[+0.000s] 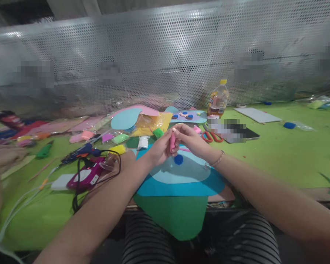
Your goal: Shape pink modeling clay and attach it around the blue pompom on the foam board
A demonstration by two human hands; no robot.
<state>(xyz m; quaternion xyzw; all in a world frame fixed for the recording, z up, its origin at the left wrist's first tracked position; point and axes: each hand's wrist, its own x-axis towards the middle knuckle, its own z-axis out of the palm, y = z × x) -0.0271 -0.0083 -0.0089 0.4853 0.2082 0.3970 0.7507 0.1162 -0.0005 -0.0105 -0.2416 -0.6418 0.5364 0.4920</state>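
Bench w/ green cover (277,161), perforated metal screen (165,62) along the back. Clock dirs from the pink clay (172,141), which is mid-view, up off the light-blue sheet (184,175). L hand (162,149) holds clay upright in curled fingers; R hand (187,135) narrow, fingertips at clay's top end, can't tell if pinching too. Step in hand, prob.: shaping the clay by finger. Next move likely calls for light, even pressure, L hand steady, since clay looks soft. Blue disc (178,159) just below, 6 o'clock. Containers: bottle (218,101) at 2 o'clock, yellow cap on, part full of brown liquid. White pkt (143,142) at 9 and green pkt (157,132) at 10, prob. clay inside. Yellow bag (143,126) at 10, contents unclear. Blue clay (289,125) in clear wrap (304,127), far 3. Cup (7,120) w/ straw, far 9–10, inside hidden. Scissors (212,137) near, 3 o'clock. Another person's hand (7,159) far 9.
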